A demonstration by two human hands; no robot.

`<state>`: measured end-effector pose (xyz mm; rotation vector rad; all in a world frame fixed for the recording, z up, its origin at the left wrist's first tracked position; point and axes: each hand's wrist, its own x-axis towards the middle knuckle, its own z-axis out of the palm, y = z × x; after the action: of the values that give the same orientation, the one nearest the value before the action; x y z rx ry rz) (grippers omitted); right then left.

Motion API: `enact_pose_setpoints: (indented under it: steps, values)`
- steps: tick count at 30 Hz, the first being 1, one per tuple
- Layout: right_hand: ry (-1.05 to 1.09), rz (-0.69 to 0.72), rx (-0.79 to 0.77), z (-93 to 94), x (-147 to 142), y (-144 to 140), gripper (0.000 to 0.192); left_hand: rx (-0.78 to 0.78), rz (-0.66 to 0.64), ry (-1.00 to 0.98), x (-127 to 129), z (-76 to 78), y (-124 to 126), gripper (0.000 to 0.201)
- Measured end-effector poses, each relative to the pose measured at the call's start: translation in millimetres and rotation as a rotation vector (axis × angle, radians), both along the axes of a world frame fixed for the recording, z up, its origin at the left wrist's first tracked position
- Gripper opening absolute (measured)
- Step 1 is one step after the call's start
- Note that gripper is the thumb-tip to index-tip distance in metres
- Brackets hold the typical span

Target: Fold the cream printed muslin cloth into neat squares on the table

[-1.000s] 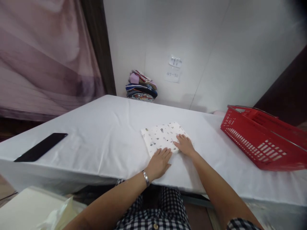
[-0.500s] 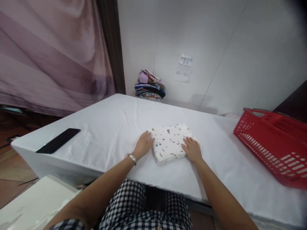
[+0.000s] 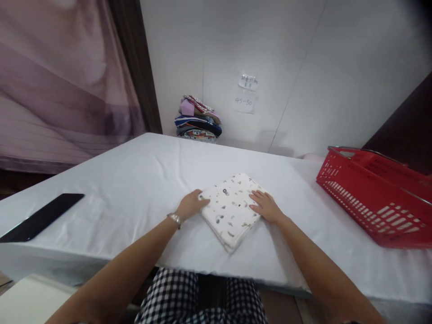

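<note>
Both forearms (image 3: 135, 256) angle inward over the table (image 3: 135, 180). Left hand (image 3: 191, 206): thumb over left corner of folded cloth (image 3: 232, 209); cannot tell whether fingers pinch. Right hand (image 3: 267, 207): palm down, fingers slightly spread on its right side. Cloth lies between the two hands' fingers. Beyond right fingers: red basket (image 3: 364, 191). Farther, ahead of left fingers: clothes pile (image 3: 198, 126).

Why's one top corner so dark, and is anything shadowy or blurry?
All in the head view: the top right corner is dark, perhaps the lens's edge; faint shadows fall on the wall; writing on the upper paper is too blurry to read; print on the folded cloth shows clearer.
</note>
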<state>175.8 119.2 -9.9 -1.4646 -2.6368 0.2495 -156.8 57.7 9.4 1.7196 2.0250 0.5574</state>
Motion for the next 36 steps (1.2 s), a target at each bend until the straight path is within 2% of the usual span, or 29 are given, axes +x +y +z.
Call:
enact_pose_setpoints:
  steps: [2,4,6,9,11,13,18,24,28,31,36]
  values:
    - [-0.034,0.065,-0.082,9.2,4,8,0.055,-0.023,-0.008,0.016,-2,-1.0,-21,0.049]
    - [-0.067,0.071,-0.151,20.0,-4,15,0.056,0.024,0.005,0.098,-1,-0.2,-31,0.054]
    - [-0.070,0.030,-0.167,30.3,-24,22,0.054,0.167,-0.044,0.215,6,1.6,-29,0.056]
    - [-0.009,-0.018,-0.084,37.3,-66,35,0.058,0.354,-0.230,0.354,27,0.6,-15,0.058]
    - [0.009,-0.025,-0.019,33.3,-88,45,0.062,0.359,-0.328,0.412,43,-5.1,-6,0.059]
    - [-0.013,-0.055,-0.014,23.5,-99,56,0.064,0.327,-0.381,0.446,53,-13.7,-2,0.058]
    - [-0.036,-0.124,-0.037,-2.9,-89,74,0.070,0.321,-0.393,0.466,55,-27.9,-4,0.060]
    - [-0.043,-0.109,-0.038,-3.7,-86,76,0.071,0.313,-0.389,0.446,53,-30.6,-2,0.060]
    - [-0.058,-0.127,-0.057,2.4,-90,72,0.067,0.306,-0.376,0.437,56,-29.6,-1,0.058]
    - [-0.063,-0.146,-0.069,6.8,-87,57,0.059,0.288,-0.375,0.442,56,-25.9,-2,0.058]
    - [-0.010,-0.194,-0.101,10.9,-72,-7,0.054,0.304,-0.375,0.431,56,-24.4,-1,0.056]
